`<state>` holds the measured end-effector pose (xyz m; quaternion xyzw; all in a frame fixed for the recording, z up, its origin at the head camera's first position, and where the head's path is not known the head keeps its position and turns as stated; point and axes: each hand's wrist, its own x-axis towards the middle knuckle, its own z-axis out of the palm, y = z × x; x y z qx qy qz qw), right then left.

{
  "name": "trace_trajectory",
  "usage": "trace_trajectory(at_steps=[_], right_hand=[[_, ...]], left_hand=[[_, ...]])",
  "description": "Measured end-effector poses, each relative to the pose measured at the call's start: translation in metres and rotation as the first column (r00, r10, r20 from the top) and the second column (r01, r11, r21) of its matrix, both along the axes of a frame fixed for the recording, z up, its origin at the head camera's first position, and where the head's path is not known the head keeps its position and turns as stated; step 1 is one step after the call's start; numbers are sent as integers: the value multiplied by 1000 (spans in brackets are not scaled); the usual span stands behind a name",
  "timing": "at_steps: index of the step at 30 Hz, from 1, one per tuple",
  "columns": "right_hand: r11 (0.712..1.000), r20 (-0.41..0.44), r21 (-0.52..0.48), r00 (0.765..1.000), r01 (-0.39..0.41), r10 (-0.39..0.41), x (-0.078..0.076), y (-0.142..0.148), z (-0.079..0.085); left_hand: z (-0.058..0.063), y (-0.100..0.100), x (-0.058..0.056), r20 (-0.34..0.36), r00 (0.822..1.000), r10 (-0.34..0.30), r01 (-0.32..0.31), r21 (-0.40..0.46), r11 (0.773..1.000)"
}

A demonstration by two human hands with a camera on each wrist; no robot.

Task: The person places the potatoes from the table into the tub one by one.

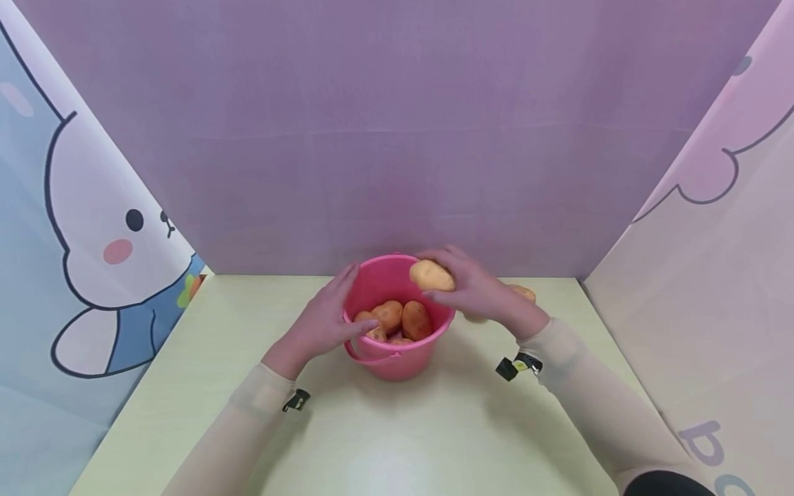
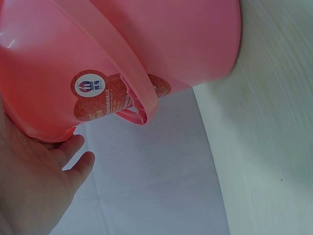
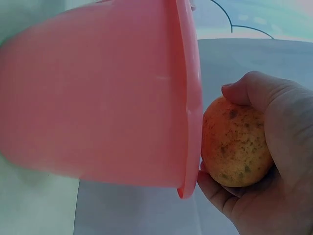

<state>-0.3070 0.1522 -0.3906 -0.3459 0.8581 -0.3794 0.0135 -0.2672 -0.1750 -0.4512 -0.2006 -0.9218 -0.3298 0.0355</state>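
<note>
A pink bucket stands upright on the table with several potatoes inside. At its left rim my left hand grips the edge, thumb over the front of the opening and fingers along the far side. My right hand holds a potato between thumb and fingers, over the right part of the bucket's rim. The right wrist view shows this potato with dark specks, right beside the rim. In the left wrist view, the bucket's handle hangs down across a printed label.
Behind my right wrist, another potato lies on the pale table, partly hidden by the hand. A purple cloth wall rises at the table's back edge. Printed cloth panels stand at both sides.
</note>
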Motion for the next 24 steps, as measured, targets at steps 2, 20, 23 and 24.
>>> trace_trajectory(at_steps=[2,20,23,24], right_hand=[[1000,-2,6,1000,-7,7,0,-3,1],[997,9,35,998,-67,67,-1,-25,-2],[997,0,37,997,-74,75,-2,-26,-4],[996,-5,38,997,-77,78,-2,-27,-5]], left_hand=[[0,0,0,3,1000,2,-2,1,1000],[-2,-2,-1,-19,1000,-12,12,3,1000],[-2,-2,0,-12,1000,-7,8,9,1000],[-2,-2,0,-12,1000,-7,7,9,1000]])
